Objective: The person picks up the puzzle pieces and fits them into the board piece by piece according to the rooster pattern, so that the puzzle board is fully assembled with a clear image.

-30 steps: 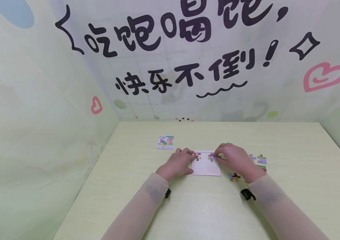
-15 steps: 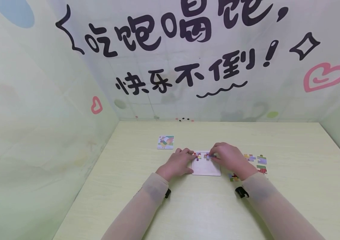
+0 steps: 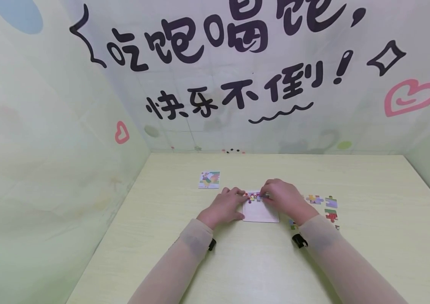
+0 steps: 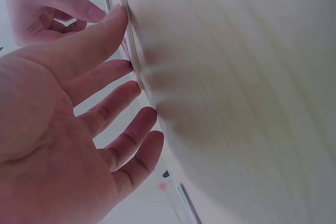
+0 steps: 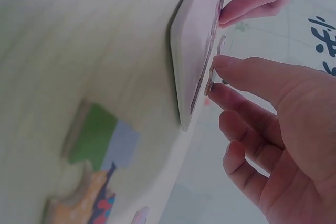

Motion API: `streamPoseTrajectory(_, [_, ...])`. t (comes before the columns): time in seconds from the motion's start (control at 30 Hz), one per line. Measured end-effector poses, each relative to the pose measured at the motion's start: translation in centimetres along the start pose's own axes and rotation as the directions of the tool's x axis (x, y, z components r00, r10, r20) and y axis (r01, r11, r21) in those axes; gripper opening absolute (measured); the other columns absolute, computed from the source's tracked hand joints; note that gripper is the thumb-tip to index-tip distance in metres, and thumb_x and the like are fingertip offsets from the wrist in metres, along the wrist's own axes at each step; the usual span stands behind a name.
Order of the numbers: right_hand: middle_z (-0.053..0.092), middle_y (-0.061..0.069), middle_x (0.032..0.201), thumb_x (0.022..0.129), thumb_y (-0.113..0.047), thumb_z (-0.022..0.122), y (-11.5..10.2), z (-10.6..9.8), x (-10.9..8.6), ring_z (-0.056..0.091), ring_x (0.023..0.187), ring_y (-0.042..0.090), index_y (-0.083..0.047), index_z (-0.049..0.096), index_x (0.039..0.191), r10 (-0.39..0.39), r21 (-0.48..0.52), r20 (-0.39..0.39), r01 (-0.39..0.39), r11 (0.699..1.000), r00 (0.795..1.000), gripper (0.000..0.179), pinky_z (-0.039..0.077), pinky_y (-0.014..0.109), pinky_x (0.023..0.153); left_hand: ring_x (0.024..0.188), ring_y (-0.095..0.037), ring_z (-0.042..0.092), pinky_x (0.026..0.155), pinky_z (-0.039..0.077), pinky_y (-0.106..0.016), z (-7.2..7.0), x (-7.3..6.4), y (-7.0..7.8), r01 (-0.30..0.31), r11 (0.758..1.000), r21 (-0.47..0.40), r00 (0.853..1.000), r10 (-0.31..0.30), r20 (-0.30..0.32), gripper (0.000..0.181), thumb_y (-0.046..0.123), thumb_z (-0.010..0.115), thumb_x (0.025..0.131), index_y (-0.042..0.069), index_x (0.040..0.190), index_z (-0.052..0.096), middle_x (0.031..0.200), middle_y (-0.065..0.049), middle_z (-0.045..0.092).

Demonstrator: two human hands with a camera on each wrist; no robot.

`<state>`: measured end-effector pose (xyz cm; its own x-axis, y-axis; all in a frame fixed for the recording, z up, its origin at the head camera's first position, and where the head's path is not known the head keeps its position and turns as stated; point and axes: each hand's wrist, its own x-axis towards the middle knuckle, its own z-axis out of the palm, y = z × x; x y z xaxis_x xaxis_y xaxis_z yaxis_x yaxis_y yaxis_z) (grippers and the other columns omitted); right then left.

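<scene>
My left hand (image 3: 222, 207) rests at the left side of a white puzzle tray (image 3: 262, 214). Its fingers lie loosely extended, with the thumb (image 4: 118, 22) against the tray's near corner. One fingertip touches a colourful puzzle piece (image 3: 252, 197) in the tray's upper left. Over the tray's upper part, my right hand (image 3: 285, 198) pinches another puzzle piece (image 5: 209, 84) between thumb and forefinger, close beside the first piece. In the right wrist view the pinched piece appears nearly edge-on above the tray, so its picture is hidden; the other fingers curl loosely.
Several loose puzzle pieces lie right of the tray, including an orange and purple one (image 3: 314, 199), a purple one (image 3: 331, 202) and a red and green one (image 3: 331, 215). A square picture card (image 3: 209, 180) lies behind my left hand on the pale wooden table (image 3: 237, 261).
My right hand has slid left with the pinched puzzle piece, bringing it next to the piece in the tray's upper left. More loose pieces show behind it. The left hand stays put.
</scene>
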<state>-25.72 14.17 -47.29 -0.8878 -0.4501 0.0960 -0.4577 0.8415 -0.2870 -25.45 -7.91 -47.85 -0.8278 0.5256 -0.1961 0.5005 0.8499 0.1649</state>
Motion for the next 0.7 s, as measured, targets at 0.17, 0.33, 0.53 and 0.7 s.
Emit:
streamPoseTrajectory(0.17, [0.074, 0.002, 0.103, 0.088, -0.014, 0.082, -0.04, 0.22, 0.35, 0.068, 0.1, 0.025, -0.015, 0.082, 0.102, 0.001, -0.015, 0.002, -0.001, 1.0, 1.0, 0.013, 0.059, 0.046, 0.086, 0.134, -0.029, 0.046, 0.107, 0.046, -0.044, -0.05, -0.01, -0.03, 0.0, 1.0, -0.001, 1.0, 0.0, 0.0, 0.072, 0.04, 0.08, 0.09, 0.022, 0.153, 0.051, 0.158, 0.002, 0.048])
streamPoseTrajectory(0.33, [0.074, 0.002, 0.103, 0.088, -0.013, 0.082, -0.3, 0.22, 0.52, 0.068, 0.1, 0.025, -0.015, 0.082, 0.102, 0.008, -0.01, 0.012, -0.008, 1.0, 1.0, 0.015, 0.059, 0.046, 0.088, 0.134, -0.028, 0.046, 0.106, 0.046, -0.044, -0.09, -0.02, -0.05, -0.001, 1.0, 0.002, 1.0, 0.001, 0.005, 0.072, 0.04, 0.079, 0.09, 0.022, 0.154, 0.05, 0.159, 0.001, 0.047])
streamPoseTrajectory(0.53, [0.074, 0.002, 0.103, 0.088, -0.012, 0.082, -0.44, 0.38, 0.73, 0.069, 0.101, 0.025, -0.015, 0.082, 0.103, 0.011, -0.01, 0.021, -0.011, 1.0, 1.0, 0.015, 0.059, 0.046, 0.09, 0.134, -0.028, 0.046, 0.107, 0.046, -0.044, 0.01, 0.05, -0.07, 0.002, 1.0, 0.001, 1.0, -0.002, 0.01, 0.072, 0.04, 0.079, 0.091, 0.022, 0.154, 0.05, 0.16, 0.002, 0.047])
streamPoseTrajectory(0.7, [0.073, 0.002, 0.104, 0.088, -0.012, 0.081, -0.38, 0.5, 0.9, 0.068, 0.101, 0.025, -0.016, 0.082, 0.106, 0.028, -0.011, 0.037, -0.027, 1.0, 0.999, 0.018, 0.059, 0.047, 0.091, 0.133, -0.028, 0.046, 0.106, 0.046, -0.043, -0.06, 0.03, 0.02, 0.0, 1.0, 0.01, 1.0, 0.0, 0.011, 0.072, 0.04, 0.078, 0.091, 0.022, 0.155, 0.049, 0.16, 0.002, 0.046])
